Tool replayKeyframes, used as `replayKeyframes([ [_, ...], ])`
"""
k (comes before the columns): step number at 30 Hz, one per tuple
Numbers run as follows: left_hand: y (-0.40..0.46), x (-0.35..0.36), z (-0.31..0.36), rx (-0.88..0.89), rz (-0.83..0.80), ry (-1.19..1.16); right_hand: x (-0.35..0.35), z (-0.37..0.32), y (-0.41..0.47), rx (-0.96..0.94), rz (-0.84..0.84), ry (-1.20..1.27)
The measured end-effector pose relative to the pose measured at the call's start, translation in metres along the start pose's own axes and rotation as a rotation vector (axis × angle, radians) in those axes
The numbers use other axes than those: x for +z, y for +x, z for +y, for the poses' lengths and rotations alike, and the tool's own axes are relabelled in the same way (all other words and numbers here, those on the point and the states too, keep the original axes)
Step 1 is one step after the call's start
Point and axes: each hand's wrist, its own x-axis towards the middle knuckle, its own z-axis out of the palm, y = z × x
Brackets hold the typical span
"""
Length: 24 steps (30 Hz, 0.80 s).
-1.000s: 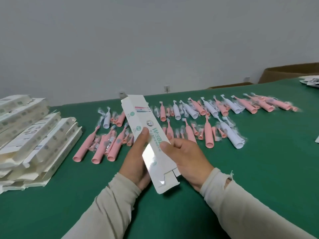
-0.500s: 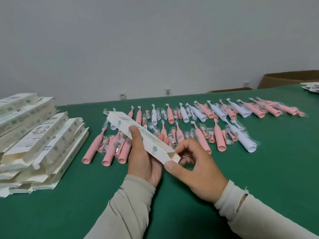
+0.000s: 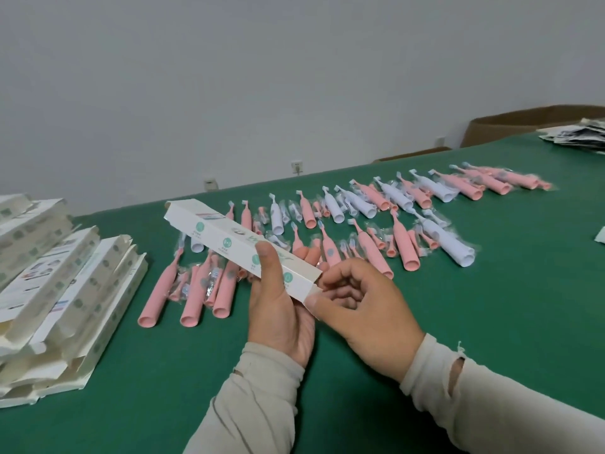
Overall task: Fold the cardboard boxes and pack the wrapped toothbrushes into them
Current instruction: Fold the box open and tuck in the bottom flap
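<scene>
A: Status on the box?

B: One cardboard box (image 3: 240,249) is erected into a long tube and held in the air above the bench (image 3: 491,306), over the near toothbrushes. Left hand (image 3: 281,309) grips it mid-length, thumb on top, fingers wrapped underneath. Right hand (image 3: 363,309) pinches the flap at the near end, thumb pressed on it.

A: So which step?

B: Looks like closing the near end. Nothing visibly packed in this one. I can't tell whether the far end is sealed.

A: Next?

B: My read: tuck that flap fully in, then free the right hand for a wrapped toothbrush (image 3: 375,257) from the rows just beyond. Needs the other end open and the left hand holding the tube square.

A: Stock?

B: Flat boxes (image 3: 65,290) stacked at left, well apart.
</scene>
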Motion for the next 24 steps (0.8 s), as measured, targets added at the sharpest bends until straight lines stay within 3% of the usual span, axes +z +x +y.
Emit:
replayKeyframes([
  [6, 0.0035, -0.0076, -0.0044, -0.099, -0.014, -0.006, 0.0071, 0.0014, 0.0007, -0.025, -0.016, 0.019],
  [24, 0.0, -0.0075, -0.0068, -0.088, 0.023, 0.091, 0.0089, 0.0098, 0.0043, 0.042, -0.01, -0.038],
])
